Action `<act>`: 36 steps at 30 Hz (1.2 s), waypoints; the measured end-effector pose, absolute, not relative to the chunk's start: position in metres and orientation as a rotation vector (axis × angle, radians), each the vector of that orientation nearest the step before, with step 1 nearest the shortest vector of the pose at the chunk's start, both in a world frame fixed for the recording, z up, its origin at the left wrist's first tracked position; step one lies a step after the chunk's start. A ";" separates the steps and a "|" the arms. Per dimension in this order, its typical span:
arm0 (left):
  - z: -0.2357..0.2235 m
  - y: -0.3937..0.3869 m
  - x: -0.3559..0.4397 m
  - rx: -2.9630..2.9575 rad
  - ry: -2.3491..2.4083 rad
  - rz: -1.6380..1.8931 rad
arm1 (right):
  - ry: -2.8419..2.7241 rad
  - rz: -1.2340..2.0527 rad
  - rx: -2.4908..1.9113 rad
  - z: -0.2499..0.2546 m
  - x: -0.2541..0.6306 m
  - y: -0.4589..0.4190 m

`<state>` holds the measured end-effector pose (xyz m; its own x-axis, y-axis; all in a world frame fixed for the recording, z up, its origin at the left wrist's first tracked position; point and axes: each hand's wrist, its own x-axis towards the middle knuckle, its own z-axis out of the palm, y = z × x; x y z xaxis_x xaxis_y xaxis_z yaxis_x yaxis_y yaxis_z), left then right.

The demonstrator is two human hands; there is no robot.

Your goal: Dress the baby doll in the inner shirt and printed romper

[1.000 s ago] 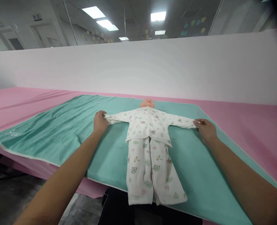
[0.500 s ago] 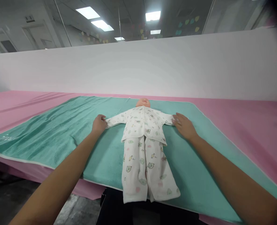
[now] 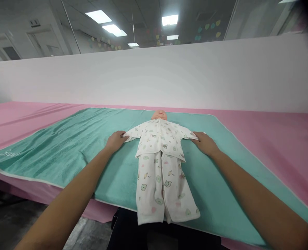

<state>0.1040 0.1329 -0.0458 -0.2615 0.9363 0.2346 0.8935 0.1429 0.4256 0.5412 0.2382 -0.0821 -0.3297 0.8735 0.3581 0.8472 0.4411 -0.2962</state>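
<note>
A baby doll lies on its back, dressed in a white printed top and matching trousers. Its arms are spread out to both sides inside the long sleeves. My left hand pinches the cuff of the sleeve on the left. On the other side, my right hand has its fingers closed on the end of the right sleeve. The trouser legs hang slightly past the near edge of the towel. No doll hands or feet show.
A green towel with a pale border lies under the doll, wrinkled on its left. Beneath it is a pink cover over the table. A white partition with glass above stands behind. Grey floor shows at lower left.
My left hand has moved right and slightly down onto the cuff. My right hand has lowered a little, its fingers now closed around the other sleeve end.
</note>
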 end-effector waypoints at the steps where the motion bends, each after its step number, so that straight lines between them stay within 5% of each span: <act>1: -0.044 0.132 0.105 1.844 2.318 0.722 | -2.206 0.107 -1.467 -0.082 0.543 0.239; 15: -0.025 0.109 0.093 1.659 2.054 0.760 | -2.120 0.611 -1.515 -0.064 0.561 0.248; 30: -0.035 0.116 0.092 1.711 2.196 0.848 | -2.093 0.049 -1.445 -0.072 0.548 0.244; 36: -0.037 0.114 0.092 1.665 2.152 0.867 | -2.075 0.331 -1.591 -0.072 0.553 0.239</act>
<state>0.0920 0.1144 -0.0365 -0.2933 0.9465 0.1345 0.7754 0.1533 0.6126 0.5528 0.2388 -0.0720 -0.1917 0.9518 0.2396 0.8299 0.2875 -0.4781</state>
